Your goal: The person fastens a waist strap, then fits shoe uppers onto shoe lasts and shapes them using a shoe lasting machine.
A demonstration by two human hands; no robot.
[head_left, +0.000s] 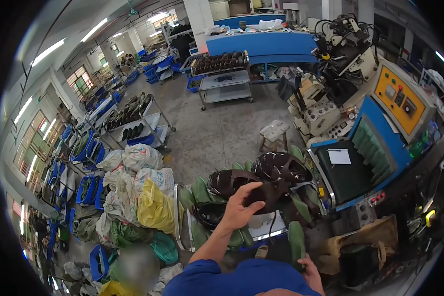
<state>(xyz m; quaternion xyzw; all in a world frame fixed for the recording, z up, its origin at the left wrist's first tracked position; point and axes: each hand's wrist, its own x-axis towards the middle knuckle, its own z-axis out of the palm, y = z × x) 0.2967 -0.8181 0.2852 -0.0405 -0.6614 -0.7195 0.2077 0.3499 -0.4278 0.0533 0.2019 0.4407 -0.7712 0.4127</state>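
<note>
My left hand reaches over a cart, thumb and fingers closed on a dark brown shoe upper. Low in the view, near my body, my right hand is wrapped round the lower end of a green shoe last, which stands roughly upright. Beyond my left hand, glossy dark brown shoe uppers lie on the cart among several more green lasts. A black, shiny shoe piece sits just left of my left wrist. My left palm is partly hidden.
At the right stands a machine with a yellow control panel and a white paper on its dark surface. Sacks, one yellow, crowd the left side. A wooden stool and a shoe-loaded trolley stand farther off.
</note>
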